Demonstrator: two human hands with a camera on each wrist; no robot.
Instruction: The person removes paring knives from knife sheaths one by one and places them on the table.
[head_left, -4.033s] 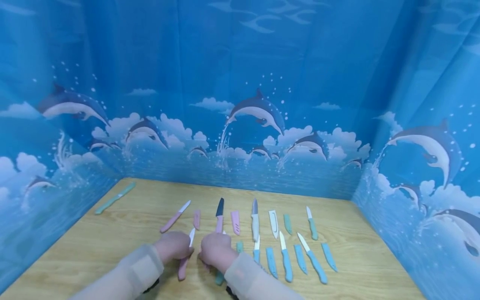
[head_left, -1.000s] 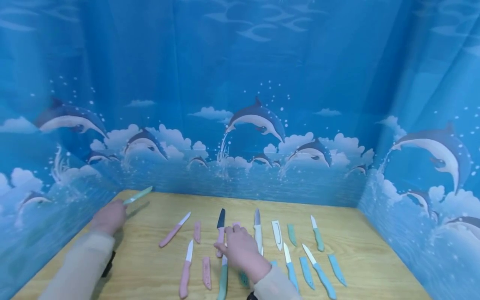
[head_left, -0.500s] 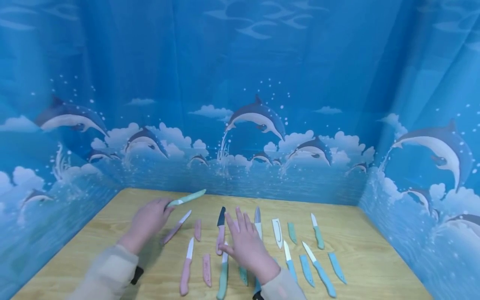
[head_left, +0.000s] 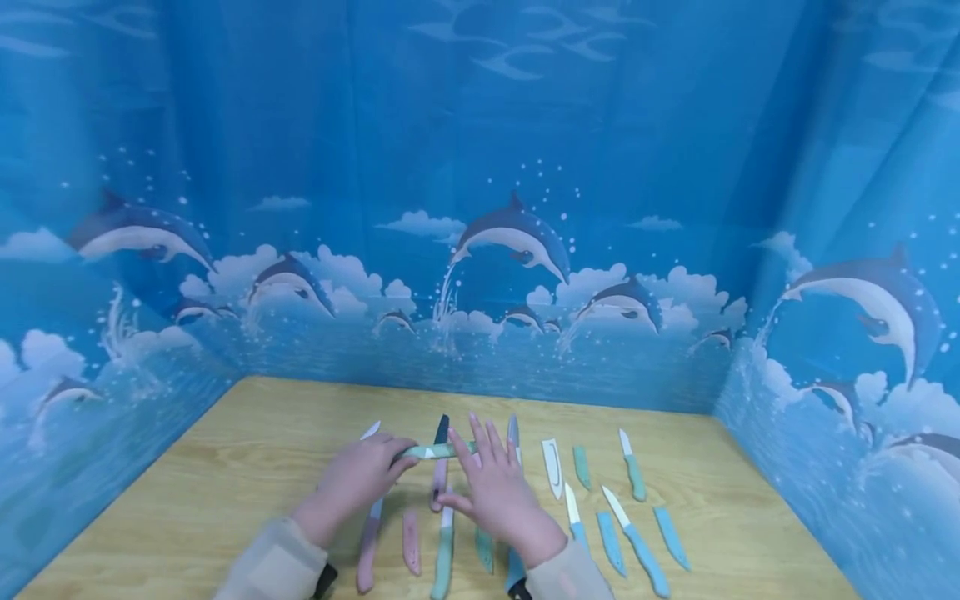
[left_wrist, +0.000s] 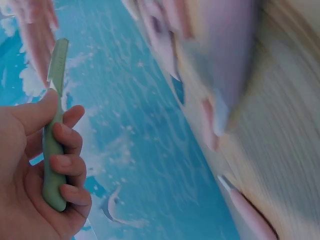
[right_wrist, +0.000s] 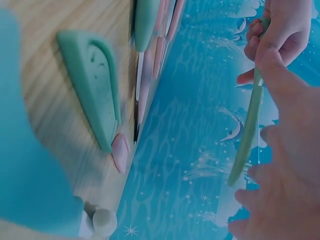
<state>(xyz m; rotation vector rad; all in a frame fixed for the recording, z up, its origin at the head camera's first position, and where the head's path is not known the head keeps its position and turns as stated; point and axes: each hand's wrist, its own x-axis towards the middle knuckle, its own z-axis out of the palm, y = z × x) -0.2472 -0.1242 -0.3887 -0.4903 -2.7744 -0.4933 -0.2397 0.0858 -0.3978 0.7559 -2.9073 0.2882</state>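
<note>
My left hand [head_left: 356,479] grips the green handle of a sheathed knife [left_wrist: 52,160], fingers curled round it with the thumb along the top. A green sheath [left_wrist: 59,60] covers its blade, and a sliver of white blade shows at the handle. In the head view the knife lies crosswise above the table, overlapping a pink-handled knife with a black blade [head_left: 441,429]. My right hand [head_left: 498,492] is spread with straight fingers close to the sheath end. The right wrist view has the sheath [right_wrist: 245,135] beside those fingers.
Near the hands lie a pink knife [head_left: 369,550], a pink sheath [head_left: 411,542], a green knife [head_left: 443,558] and a green sheath [head_left: 484,550]. Rightward are a white sheath [head_left: 552,467], a green knife [head_left: 633,475], and blue knives and sheaths [head_left: 611,542]. A dolphin-print curtain [head_left: 465,167] surrounds the table.
Both hands have left the pink knife and sheath in the middle. My left hand has picked up the sheathed green knife from the far left and brought it right; my right hand has spread its fingers.
</note>
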